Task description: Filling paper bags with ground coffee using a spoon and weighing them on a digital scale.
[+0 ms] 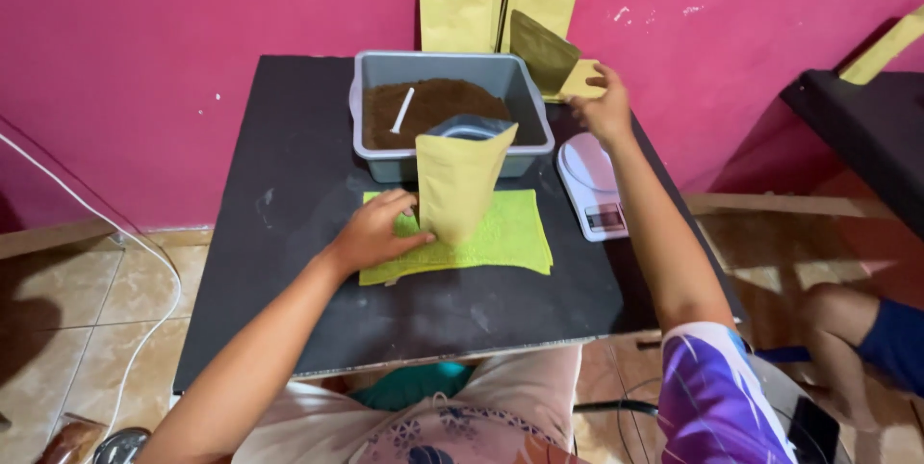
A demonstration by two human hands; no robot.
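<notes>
My left hand (377,229) grips the lower left edge of an open tan paper pouch (460,179) that stands upright on a green cloth (510,233). My right hand (606,106) reaches to the far right of the black table (279,233) and touches a flat tan pouch (581,79) lying there, fingers spread. Behind the standing pouch sits a grey plastic tub (525,89) full of brown powder (438,103) with a white scoop handle (402,110) stuck in it.
A white kitchen scale (592,185) lies right of the tub. Several tan pouches (500,2) lean against the pink wall, one dark pouch (544,50) in front. A white cable (144,252) runs over the tiled floor at left. Another person's leg (857,329) is at right.
</notes>
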